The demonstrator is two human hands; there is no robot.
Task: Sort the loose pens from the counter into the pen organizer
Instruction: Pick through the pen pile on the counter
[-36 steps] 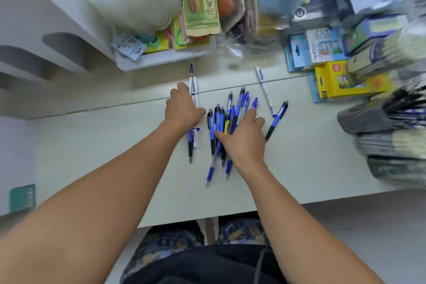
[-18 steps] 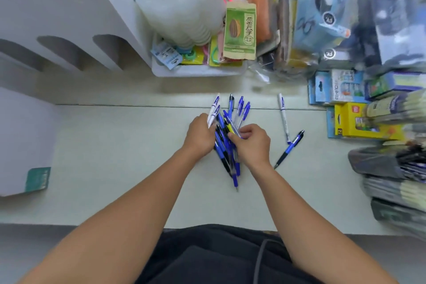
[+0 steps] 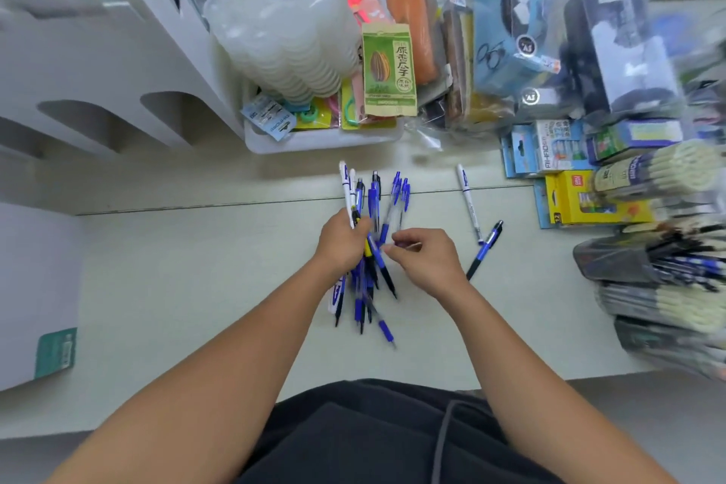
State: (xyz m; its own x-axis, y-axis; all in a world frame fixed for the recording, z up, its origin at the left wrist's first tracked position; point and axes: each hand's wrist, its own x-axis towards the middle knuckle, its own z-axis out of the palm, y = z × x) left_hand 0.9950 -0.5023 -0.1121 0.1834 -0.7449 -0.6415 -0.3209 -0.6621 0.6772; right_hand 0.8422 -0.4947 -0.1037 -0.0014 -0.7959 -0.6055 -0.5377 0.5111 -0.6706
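Pens (image 3: 365, 248) are gathered in a bundle on the counter (image 3: 196, 279), gripped around the middle by the curled fingers of the left hand (image 3: 341, 244), while the right hand (image 3: 426, 257), just beside the bundle, is seen with fingers curled at its edge; whether a pen is pinched cannot be told. Two loose pens are counted to the right, well apart from both hands: one white pen (image 3: 469, 204) and one blue pen (image 3: 485, 248), their ends almost touching.

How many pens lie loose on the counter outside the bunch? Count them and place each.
2. A white pen lies right of the bunch of pens held by the left hand; a blue-and-black pen lies just beyond the right hand. Others may be hidden.
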